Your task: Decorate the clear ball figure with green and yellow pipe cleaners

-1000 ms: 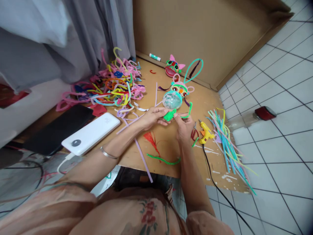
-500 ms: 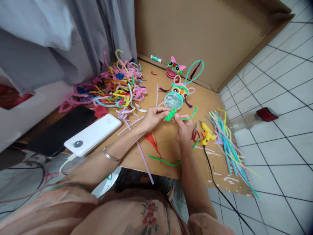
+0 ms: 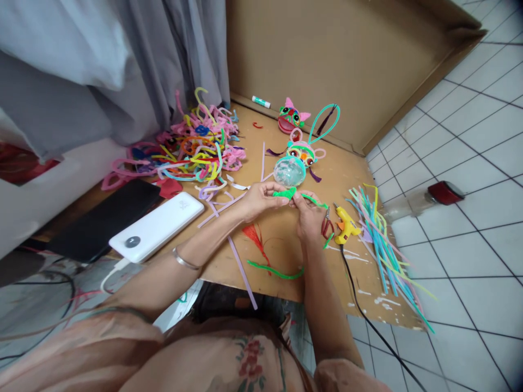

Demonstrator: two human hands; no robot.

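Note:
Between my two hands is a green pipe cleaner (image 3: 285, 193), twisted into a small compact clump with a loose tail sticking out to the right. My left hand (image 3: 261, 199) pinches the clump from the left side. With thumb and finger, my right hand (image 3: 307, 209) grips it where the tail (image 3: 314, 200) leaves the clump. Just beyond my fingers sits a clear round dome with a teal rim (image 3: 290, 171), against a pipe-cleaner animal head (image 3: 301, 154). Another green pipe cleaner (image 3: 275, 269) lies on the table near my right forearm.
Right of my hands lie red-handled pliers (image 3: 326, 226), a yellow glue gun (image 3: 347, 224) with its cord, and a bundle of pipe cleaners (image 3: 378, 239). A tangled colourful heap (image 3: 200, 141), a white power bank (image 3: 157, 226) and a red tassel (image 3: 256, 239) are to the left.
The green clump has turned to lie flatter between my fingers. Its tail has swung down, from pointing up and right to lying lower beside my right hand.

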